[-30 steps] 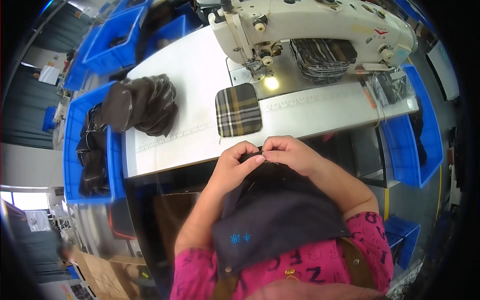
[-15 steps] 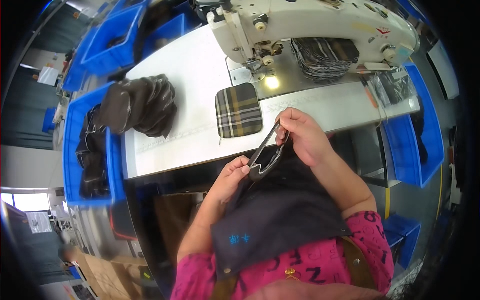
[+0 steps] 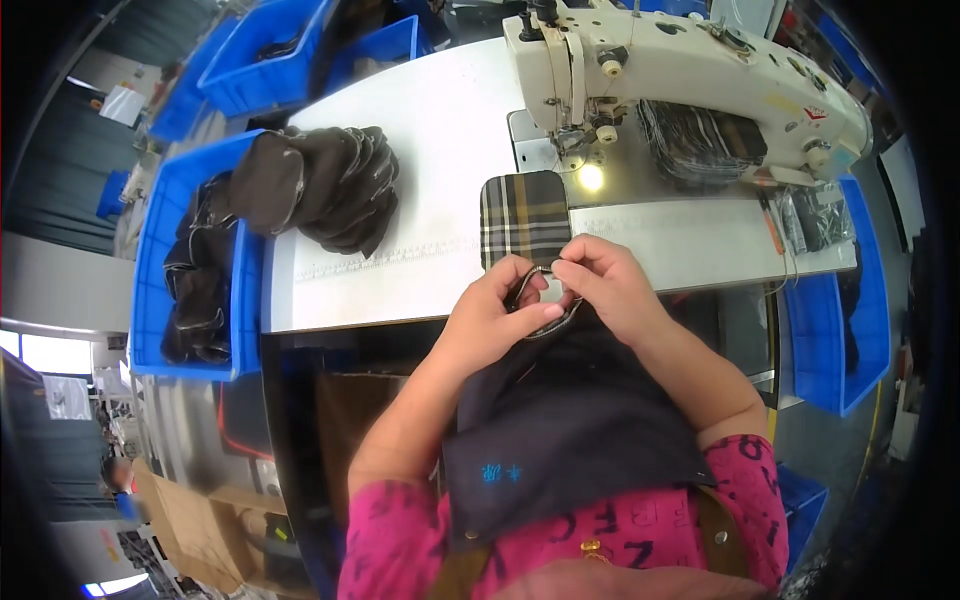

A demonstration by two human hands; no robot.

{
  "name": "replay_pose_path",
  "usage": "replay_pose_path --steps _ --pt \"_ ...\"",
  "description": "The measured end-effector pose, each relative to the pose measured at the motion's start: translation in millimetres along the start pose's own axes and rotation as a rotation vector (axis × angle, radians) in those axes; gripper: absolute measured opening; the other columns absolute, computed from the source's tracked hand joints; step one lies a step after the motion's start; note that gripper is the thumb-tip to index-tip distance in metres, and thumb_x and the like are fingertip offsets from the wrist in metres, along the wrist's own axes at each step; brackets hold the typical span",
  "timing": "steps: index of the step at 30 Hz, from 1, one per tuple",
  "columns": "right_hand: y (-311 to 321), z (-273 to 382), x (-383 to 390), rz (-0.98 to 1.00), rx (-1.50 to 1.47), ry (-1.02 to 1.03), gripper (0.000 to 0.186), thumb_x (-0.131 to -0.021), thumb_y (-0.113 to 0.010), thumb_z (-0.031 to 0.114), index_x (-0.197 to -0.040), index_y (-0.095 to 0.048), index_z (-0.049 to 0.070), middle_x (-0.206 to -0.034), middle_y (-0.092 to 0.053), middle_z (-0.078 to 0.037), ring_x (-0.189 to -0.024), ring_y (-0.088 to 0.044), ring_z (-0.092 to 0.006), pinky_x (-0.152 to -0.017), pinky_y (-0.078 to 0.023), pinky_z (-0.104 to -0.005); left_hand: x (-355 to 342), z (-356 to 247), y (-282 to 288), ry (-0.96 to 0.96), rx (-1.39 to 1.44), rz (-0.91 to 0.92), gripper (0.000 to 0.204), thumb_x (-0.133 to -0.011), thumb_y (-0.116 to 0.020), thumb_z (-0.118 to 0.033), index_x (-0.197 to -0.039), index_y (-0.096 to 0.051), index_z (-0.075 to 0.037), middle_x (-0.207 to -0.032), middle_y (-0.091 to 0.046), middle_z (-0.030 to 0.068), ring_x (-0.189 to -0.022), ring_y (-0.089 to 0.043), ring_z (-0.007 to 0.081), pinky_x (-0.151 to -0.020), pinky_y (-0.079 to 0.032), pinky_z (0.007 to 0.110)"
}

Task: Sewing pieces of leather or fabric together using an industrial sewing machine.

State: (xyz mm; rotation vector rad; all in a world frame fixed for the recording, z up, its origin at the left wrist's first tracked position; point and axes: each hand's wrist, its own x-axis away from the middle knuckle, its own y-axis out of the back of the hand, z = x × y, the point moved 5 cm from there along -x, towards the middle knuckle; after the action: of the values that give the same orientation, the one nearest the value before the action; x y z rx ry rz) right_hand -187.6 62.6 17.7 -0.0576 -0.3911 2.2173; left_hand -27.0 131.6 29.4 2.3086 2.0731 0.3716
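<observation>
My left hand (image 3: 497, 312) and my right hand (image 3: 605, 283) meet at the table's near edge, both pinching a small dark fabric piece with a pale edge (image 3: 540, 300). The piece is held just in front of a plaid fabric piece (image 3: 524, 217) that lies flat on the white table (image 3: 420, 130). A dark cloth (image 3: 570, 420) covers my lap below the hands. The white sewing machine (image 3: 690, 70) stands behind, its lamp lit near the needle.
A pile of dark sewn pieces (image 3: 320, 185) sits at the table's left. A blue bin (image 3: 165, 270) with more dark pieces hangs beside it. A stack of plaid pieces (image 3: 700, 145) lies under the machine arm. More blue bins (image 3: 825, 340) stand to the right.
My right hand came back down from a raised position and my left hand rose to meet it; both now grip the small dark piece close together at the table edge.
</observation>
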Motion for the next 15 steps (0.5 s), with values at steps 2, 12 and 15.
replay_pose_path --steps 2,12,15 --pt "-5.4 2.5 -2.9 0.042 -0.088 -0.017 0.011 -0.101 -0.065 0.015 -0.096 -0.065 0.005 -0.087 -0.065 0.001 -0.077 -0.061 -0.0062 -0.071 -0.051 -0.0222 -5.0 3.5 3.5 -0.014 0.123 -0.032 0.024 -0.09 -0.077 -0.015 -0.106 -0.061 -0.005 -0.095 -0.065 -0.0012 -0.085 -0.058 0.0062 -0.077 -0.046 0.022" --pt "9.6 -17.8 14.9 0.28 0.379 -0.123 0.022 -0.097 -0.071 0.018 -0.091 -0.07 -0.003 -0.073 -0.064 0.002 -0.069 -0.051 -0.0062 -0.066 -0.046 -0.0264 -22.3 -1.0 49.4 -0.027 0.451 0.078 0.022 -0.093 -0.065 -0.011 -0.114 -0.063 -0.007 -0.099 -0.064 -0.001 -0.086 -0.055 0.0045 -0.075 -0.044 0.021" --pt "9.4 -9.7 7.9 0.165 0.599 0.019 0.023 -0.095 -0.072 0.019 -0.09 -0.07 -0.003 -0.067 -0.063 -0.007 -0.061 -0.054 -0.0133 -0.062 -0.047 -0.0305 -25.6 -18.0 47.6 0.015 0.251 0.347 0.029 -0.093 -0.068 -0.014 -0.12 -0.064 -0.006 -0.109 -0.064 0.0003 -0.097 -0.057 0.0071 -0.084 -0.046 0.024"
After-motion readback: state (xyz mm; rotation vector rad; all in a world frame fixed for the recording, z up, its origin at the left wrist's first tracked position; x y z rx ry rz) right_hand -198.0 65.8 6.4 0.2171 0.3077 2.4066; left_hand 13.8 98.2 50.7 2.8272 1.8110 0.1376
